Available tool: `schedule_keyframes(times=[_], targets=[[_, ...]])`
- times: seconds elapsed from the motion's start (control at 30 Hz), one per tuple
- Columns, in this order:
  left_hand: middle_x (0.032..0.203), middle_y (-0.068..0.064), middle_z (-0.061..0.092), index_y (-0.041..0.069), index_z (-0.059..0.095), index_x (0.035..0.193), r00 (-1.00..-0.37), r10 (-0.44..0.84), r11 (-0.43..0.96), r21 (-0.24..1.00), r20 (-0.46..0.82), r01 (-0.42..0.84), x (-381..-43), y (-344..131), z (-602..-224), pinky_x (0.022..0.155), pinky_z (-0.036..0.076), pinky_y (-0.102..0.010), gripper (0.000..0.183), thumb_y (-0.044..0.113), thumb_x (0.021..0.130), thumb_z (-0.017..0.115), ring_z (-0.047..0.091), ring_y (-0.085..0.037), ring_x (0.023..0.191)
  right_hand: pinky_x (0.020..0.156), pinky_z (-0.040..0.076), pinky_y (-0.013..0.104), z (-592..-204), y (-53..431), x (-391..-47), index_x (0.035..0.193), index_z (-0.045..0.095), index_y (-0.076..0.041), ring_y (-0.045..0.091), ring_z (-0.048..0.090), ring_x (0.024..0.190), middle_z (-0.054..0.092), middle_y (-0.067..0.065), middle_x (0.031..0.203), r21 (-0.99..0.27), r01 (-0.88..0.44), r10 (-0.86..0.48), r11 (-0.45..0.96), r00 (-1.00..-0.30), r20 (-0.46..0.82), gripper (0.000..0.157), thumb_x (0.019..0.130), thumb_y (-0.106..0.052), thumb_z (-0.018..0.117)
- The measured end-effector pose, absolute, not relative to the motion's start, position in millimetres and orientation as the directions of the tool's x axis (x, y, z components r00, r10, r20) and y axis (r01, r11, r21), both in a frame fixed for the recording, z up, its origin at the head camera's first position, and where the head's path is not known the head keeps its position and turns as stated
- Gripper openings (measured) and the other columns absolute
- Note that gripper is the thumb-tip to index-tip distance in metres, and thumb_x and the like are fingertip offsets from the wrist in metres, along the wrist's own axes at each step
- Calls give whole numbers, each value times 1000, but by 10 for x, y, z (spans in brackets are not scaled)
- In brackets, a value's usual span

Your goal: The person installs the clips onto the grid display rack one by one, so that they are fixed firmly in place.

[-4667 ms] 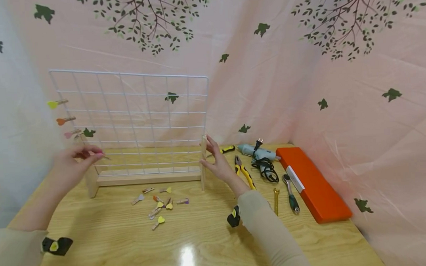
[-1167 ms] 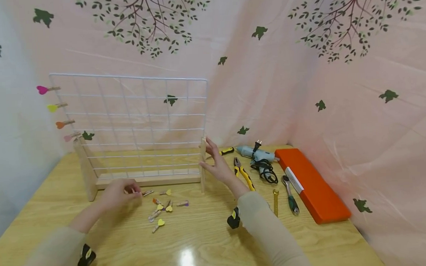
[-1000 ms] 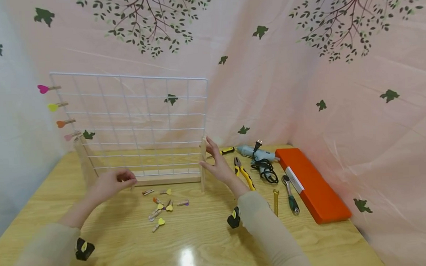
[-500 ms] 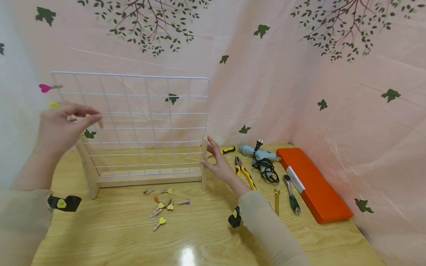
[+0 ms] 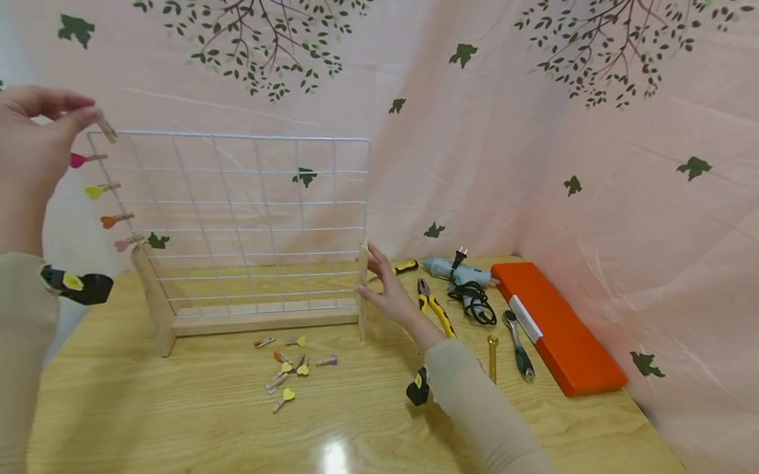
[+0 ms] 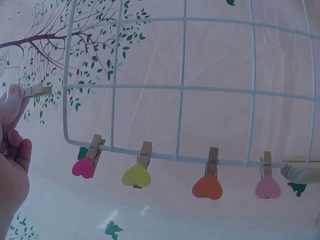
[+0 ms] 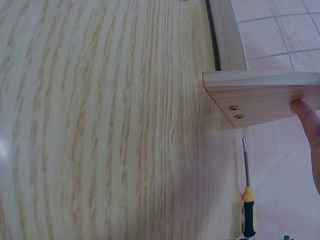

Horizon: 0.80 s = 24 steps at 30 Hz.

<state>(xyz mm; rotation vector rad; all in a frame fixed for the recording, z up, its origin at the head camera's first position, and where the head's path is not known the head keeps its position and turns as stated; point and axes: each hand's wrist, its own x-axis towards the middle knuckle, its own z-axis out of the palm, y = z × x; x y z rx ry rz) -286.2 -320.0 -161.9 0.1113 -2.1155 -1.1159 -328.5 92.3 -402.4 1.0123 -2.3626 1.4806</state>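
Note:
In the head view my left hand [image 5: 22,150] pinches a small wooden clothespin [image 5: 106,127] near the top left corner of the white wire grid [image 5: 257,138]. The left wrist view shows that clothespin [image 6: 42,90] apart from the wire, its tip toward the corner. Down the grid's left edge are clipped heart clothespins: magenta [image 6: 83,167], yellow [image 6: 136,176], orange [image 6: 207,187] and pale pink [image 6: 268,187]. My right hand [image 5: 391,293] holds the right wooden side [image 5: 363,315] of the grid's stand; a fingertip [image 7: 298,106] presses its outer face. My remaining right fingers are partly hidden.
Several loose heart clothespins [image 5: 286,368] lie on the table before the stand. To the right are a screwdriver [image 5: 406,266], pliers [image 5: 435,309], a glue gun [image 5: 460,272] with its cord, a wrench [image 5: 492,359], a ratchet [image 5: 518,344] and an orange box [image 5: 558,328].
The magenta clothespin went onto the grid's upper left edge. My left hand took another clothespin from the table and lifted it to the top left corner. My right hand stayed put.

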Motion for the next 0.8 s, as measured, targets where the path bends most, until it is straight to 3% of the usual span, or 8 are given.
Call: schedule_keyframes(times=[0.17, 0.4, 0.63, 0.8], targets=[[82, 25, 40, 32, 63, 103, -749, -386, 651, 734, 539, 192, -2982, -3271, -1542, 49, 32, -6, 23, 38, 83, 53, 37, 2, 62, 96, 36, 48, -4028, 934, -3284, 142, 6, -8, 33, 32, 127, 27, 21, 141, -725, -636, -460, 266, -744, 485, 77, 84, -1, 57], [79, 27, 40, 35, 61, 103, -775, -381, 677, 723, 504, 138, -3044, -3298, -1520, 50, 32, -6, 22, 38, 84, 51, 35, 5, 69, 94, 38, 46, -4017, 931, -3289, 142, 6, -9, 32, 32, 127, 28, 20, 140, -731, -633, -466, 256, -743, 480, 78, 84, -2, 57], [81, 22, 43, 31, 62, 105, -809, -352, 640, 752, 470, 158, -3122, -3358, -1599, 43, 34, -13, 25, 39, 83, 54, 39, -5, 59, 93, 40, 45, -4030, 920, -3299, 143, 5, -10, 32, 31, 127, 28, 20, 140, -737, -627, -471, 253, -745, 472, 78, 85, -2, 57], [81, 25, 45, 31, 61, 101, -799, -334, 629, 750, 499, 205, -3117, -3306, -1631, 48, 37, -5, 19, 36, 84, 54, 40, 4, 70, 91, 41, 45, -4026, 948, -3286, 143, 4, -12, 31, 30, 128, 27, 19, 140, -746, -613, -472, 258, -754, 457, 78, 85, -2, 56]])
